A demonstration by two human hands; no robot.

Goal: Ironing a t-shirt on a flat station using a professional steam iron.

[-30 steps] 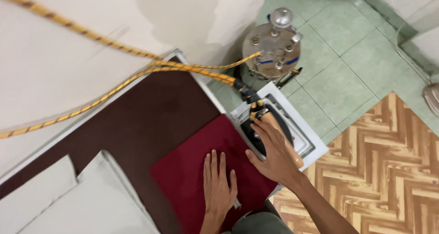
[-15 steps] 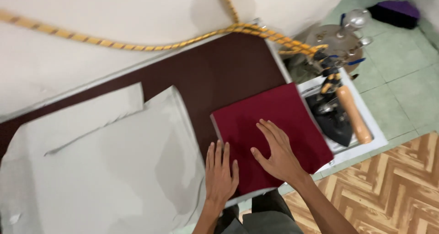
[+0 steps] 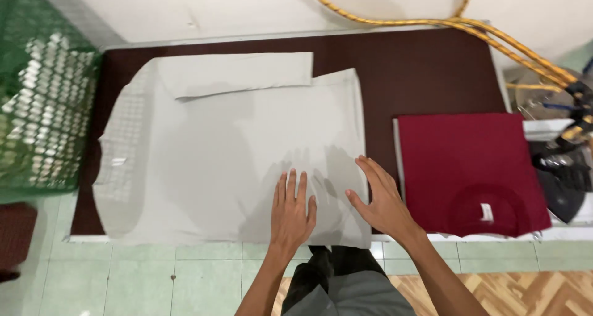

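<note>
Grey shirt (image 3: pixel 228 162) | both hands flat on it | green basket (image 3: pixel 43 87) beside

Bare forearms and ringless left hand (image 3: pixel 293 212) and right hand (image 3: pixel 382 200); dark-grey trousers (image 3: pixel 346 288).

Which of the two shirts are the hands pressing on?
The pale grey shirt, spread wide; both hands lie flat on it. The dark red one lies folded, untouched.

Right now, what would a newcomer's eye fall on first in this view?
Both hands, left hand and right hand, lie flat on the near right part of a pale grey T-shirt spread over the dark brown ironing table. Right of it lies a folded maroon T-shirt. A yellow braided cord crosses the far edge toward the iron at right.
</note>
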